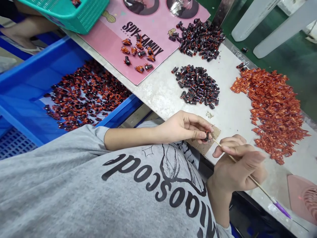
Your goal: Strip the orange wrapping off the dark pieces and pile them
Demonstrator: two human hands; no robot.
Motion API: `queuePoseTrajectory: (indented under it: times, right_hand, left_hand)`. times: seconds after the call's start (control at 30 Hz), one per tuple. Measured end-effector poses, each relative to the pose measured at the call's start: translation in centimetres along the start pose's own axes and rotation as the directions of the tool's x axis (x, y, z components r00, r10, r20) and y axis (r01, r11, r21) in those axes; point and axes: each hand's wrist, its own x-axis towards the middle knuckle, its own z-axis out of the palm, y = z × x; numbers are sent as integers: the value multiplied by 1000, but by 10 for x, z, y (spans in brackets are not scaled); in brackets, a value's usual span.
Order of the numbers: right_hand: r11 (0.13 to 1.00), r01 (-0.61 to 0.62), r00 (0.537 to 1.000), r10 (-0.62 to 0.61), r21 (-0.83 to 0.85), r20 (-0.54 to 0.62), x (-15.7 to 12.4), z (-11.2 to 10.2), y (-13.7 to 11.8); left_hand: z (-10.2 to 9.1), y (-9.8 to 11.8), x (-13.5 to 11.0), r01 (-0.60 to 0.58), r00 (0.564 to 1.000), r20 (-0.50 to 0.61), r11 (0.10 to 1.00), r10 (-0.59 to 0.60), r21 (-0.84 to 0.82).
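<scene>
My left hand (184, 127) pinches a small black tube piece (206, 135) at the near edge of the grey table (230, 112). My right hand (239, 167) grips a thin wooden stick (257, 184) with a purple end, its tip touching the piece. Both hands hover over a small brown card (216, 133). Two heaps of black tube pieces (198, 84) lie beyond my hands. A large pile of orange foil bits (272, 105) spreads to the right.
A blue crate (29, 82) at left holds many finished black-and-orange pieces. A pink printed sheet (151, 19) carries several finished pieces. A green basket (66, 13) sits at top left, a pink object (302, 198) at the right edge, and white legs (272, 23) stand beyond the table.
</scene>
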Motion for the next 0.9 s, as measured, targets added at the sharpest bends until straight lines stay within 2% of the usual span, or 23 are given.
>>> queuePoseTrajectory:
  times: [0.1, 0.47, 0.73, 0.8, 0.9]
  right_hand:
    - [1000, 12, 1000, -13, -18, -18, 0, 3, 0]
    - [993, 53, 996, -45, -105, 79, 0, -1, -3]
    - [991, 76, 993, -65, -113, 94, -2, 1, -3]
    - [991, 93, 995, -89, -93, 48, 0, 3, -3]
    - [980, 162, 975, -177, -114, -134, 9, -2, 2]
  left_hand:
    - [2, 3, -2, -6, 1000, 11, 1000, 6, 23]
    - [2, 2, -4, -12, 1000, 12, 999, 12, 48]
    - [5, 6, -5, -7, 1000, 6, 999, 7, 38]
    - [5, 6, -5, -8, 1000, 1, 999, 8, 43]
    - [4, 4, -5, -21, 1000, -14, 999, 21, 42]
